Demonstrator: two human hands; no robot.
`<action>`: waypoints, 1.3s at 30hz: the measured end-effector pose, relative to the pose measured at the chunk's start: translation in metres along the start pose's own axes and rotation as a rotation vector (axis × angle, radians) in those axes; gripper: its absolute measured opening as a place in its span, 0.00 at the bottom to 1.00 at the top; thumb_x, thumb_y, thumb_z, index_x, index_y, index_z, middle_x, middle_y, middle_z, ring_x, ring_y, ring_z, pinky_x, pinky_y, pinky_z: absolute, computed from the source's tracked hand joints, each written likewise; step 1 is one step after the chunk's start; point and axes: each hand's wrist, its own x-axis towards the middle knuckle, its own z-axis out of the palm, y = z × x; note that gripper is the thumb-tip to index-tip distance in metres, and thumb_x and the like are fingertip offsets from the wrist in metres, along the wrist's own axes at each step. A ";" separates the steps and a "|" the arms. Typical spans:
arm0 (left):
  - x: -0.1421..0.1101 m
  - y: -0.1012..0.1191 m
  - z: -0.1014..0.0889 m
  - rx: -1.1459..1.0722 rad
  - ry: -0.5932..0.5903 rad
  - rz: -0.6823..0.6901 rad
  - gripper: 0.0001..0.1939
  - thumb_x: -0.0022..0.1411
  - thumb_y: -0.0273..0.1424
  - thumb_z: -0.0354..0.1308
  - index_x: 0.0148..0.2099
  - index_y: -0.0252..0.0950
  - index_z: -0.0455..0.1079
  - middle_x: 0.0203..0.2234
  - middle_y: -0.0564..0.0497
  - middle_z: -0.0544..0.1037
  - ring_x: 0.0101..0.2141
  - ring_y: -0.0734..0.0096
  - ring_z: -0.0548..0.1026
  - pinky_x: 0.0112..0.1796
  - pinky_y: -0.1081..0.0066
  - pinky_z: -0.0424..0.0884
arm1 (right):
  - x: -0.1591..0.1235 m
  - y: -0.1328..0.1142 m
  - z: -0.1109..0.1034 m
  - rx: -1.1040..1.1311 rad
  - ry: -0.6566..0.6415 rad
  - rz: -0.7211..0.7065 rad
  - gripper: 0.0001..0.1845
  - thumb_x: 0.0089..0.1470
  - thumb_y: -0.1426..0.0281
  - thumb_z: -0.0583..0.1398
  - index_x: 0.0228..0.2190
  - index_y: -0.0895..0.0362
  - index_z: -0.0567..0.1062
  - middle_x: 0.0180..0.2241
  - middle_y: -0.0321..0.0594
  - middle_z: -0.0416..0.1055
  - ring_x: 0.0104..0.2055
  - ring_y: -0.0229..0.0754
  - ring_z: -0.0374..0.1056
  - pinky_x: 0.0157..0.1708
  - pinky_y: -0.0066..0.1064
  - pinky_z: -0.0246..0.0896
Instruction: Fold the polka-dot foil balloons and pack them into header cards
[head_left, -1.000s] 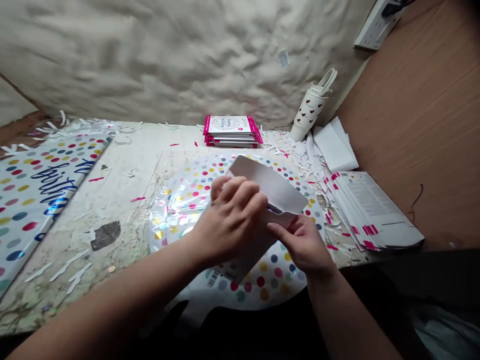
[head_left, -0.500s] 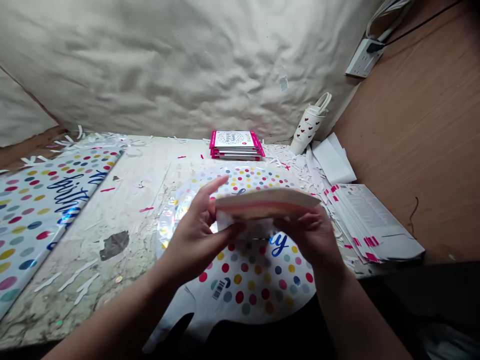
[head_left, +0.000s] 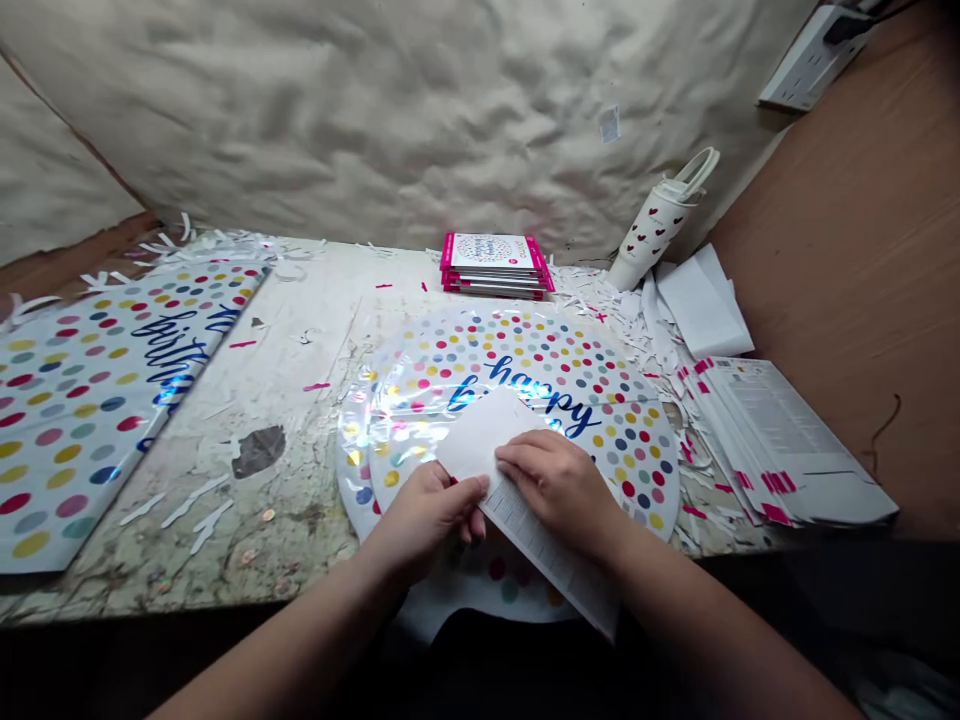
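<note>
A folded printed card (head_left: 536,535), white with fine print along its lower fold, is held at a slant between my hands. My left hand (head_left: 431,510) pinches its lower left edge, thumb on top; a bit of red shows by the thumb. My right hand (head_left: 559,480) is bent over the card's upper face, fingers close together and pressing on it. Below lies a round foil balloon (head_left: 412,350), flat, with coloured dots and blue "happy" lettering. The card and hands cover part of its lettering.
A pile of pink-edged packs (head_left: 495,265) stands at the back. Right are a tumbler with hearts (head_left: 652,235), white folded paper (head_left: 705,300) and stacked printed cards (head_left: 795,440). Another dotted foil sheet (head_left: 82,410) lies left. Paper scraps (head_left: 210,245) litter the table (head_left: 315,300).
The card has turned from edge-on to slanted, its white face now showing. My right hand has moved over its top. The view has shifted, uncovering more of the balloon's lettering.
</note>
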 end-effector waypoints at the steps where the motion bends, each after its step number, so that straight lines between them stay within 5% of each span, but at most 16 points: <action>1: -0.002 -0.001 0.002 0.017 0.009 0.009 0.16 0.51 0.38 0.59 0.19 0.30 0.67 0.10 0.52 0.69 0.13 0.79 0.64 0.18 0.78 0.57 | -0.002 -0.003 0.003 -0.018 0.007 -0.005 0.08 0.56 0.74 0.54 0.33 0.56 0.74 0.33 0.42 0.73 0.37 0.41 0.67 0.39 0.32 0.63; 7: -0.007 -0.008 0.006 0.082 0.039 0.039 0.20 0.52 0.39 0.58 0.16 0.31 0.66 0.10 0.53 0.67 0.13 0.80 0.61 0.18 0.77 0.55 | -0.002 -0.002 0.006 -0.130 -0.032 -0.003 0.10 0.55 0.78 0.51 0.31 0.58 0.72 0.32 0.45 0.71 0.38 0.44 0.66 0.39 0.36 0.63; 15: -0.012 -0.006 0.011 0.083 0.038 0.044 0.19 0.53 0.38 0.57 0.17 0.31 0.68 0.11 0.52 0.70 0.15 0.78 0.64 0.20 0.77 0.58 | -0.002 -0.003 0.001 0.060 -0.051 0.037 0.08 0.56 0.74 0.54 0.38 0.57 0.71 0.37 0.42 0.72 0.41 0.42 0.67 0.43 0.34 0.63; 19: -0.012 -0.008 0.008 0.086 0.046 0.039 0.18 0.54 0.37 0.57 0.17 0.31 0.69 0.12 0.51 0.70 0.15 0.78 0.65 0.20 0.77 0.59 | -0.005 0.012 -0.013 -0.054 0.187 0.025 0.09 0.56 0.75 0.51 0.34 0.56 0.71 0.34 0.44 0.70 0.40 0.45 0.66 0.42 0.38 0.63; 23: -0.007 -0.011 0.000 0.049 0.150 0.076 0.19 0.55 0.37 0.57 0.17 0.31 0.69 0.12 0.51 0.71 0.15 0.78 0.65 0.20 0.77 0.60 | -0.020 0.041 -0.069 -0.401 0.482 0.327 0.12 0.56 0.73 0.50 0.40 0.56 0.71 0.40 0.50 0.69 0.47 0.55 0.63 0.47 0.52 0.57; 26: -0.006 -0.012 0.004 -0.009 0.217 0.133 0.18 0.56 0.36 0.55 0.18 0.31 0.69 0.14 0.50 0.72 0.16 0.77 0.66 0.22 0.76 0.63 | -0.032 0.033 -0.080 -0.439 0.287 0.323 0.29 0.53 0.66 0.57 0.55 0.57 0.60 0.54 0.54 0.60 0.57 0.63 0.53 0.51 0.59 0.51; 29: -0.011 -0.012 0.012 0.049 0.105 0.198 0.15 0.58 0.37 0.55 0.26 0.31 0.71 0.21 0.49 0.75 0.22 0.73 0.71 0.26 0.74 0.67 | -0.032 0.005 -0.042 -0.275 0.005 0.058 0.38 0.50 0.66 0.59 0.60 0.58 0.51 0.59 0.52 0.53 0.60 0.62 0.48 0.54 0.57 0.51; 31: -0.016 -0.010 0.008 0.223 0.055 0.316 0.11 0.57 0.36 0.57 0.37 0.33 0.71 0.29 0.48 0.77 0.29 0.68 0.74 0.31 0.71 0.70 | -0.026 -0.006 -0.013 -0.256 0.016 -0.028 0.33 0.52 0.74 0.53 0.59 0.60 0.53 0.57 0.54 0.57 0.59 0.58 0.52 0.53 0.53 0.55; 34: -0.020 -0.003 -0.016 0.572 0.399 0.764 0.26 0.55 0.31 0.60 0.55 0.40 0.59 0.47 0.44 0.71 0.44 0.60 0.71 0.41 0.63 0.70 | -0.017 -0.001 0.005 -0.142 0.093 -0.194 0.28 0.52 0.78 0.51 0.56 0.57 0.61 0.51 0.50 0.66 0.54 0.51 0.60 0.51 0.45 0.59; 36: -0.020 0.002 -0.038 0.872 0.556 1.084 0.29 0.54 0.27 0.61 0.57 0.44 0.57 0.54 0.44 0.64 0.52 0.55 0.65 0.49 0.56 0.64 | -0.015 0.009 0.002 -0.063 0.142 -0.311 0.24 0.53 0.75 0.54 0.52 0.53 0.66 0.46 0.45 0.70 0.50 0.48 0.63 0.50 0.43 0.61; 39: -0.019 0.001 -0.061 1.321 0.271 1.274 0.20 0.58 0.23 0.55 0.52 0.42 0.64 0.50 0.47 0.70 0.52 0.58 0.66 0.53 0.55 0.60 | -0.021 0.017 -0.002 -0.081 0.107 -0.356 0.22 0.55 0.74 0.54 0.52 0.54 0.67 0.44 0.46 0.71 0.48 0.47 0.65 0.49 0.45 0.61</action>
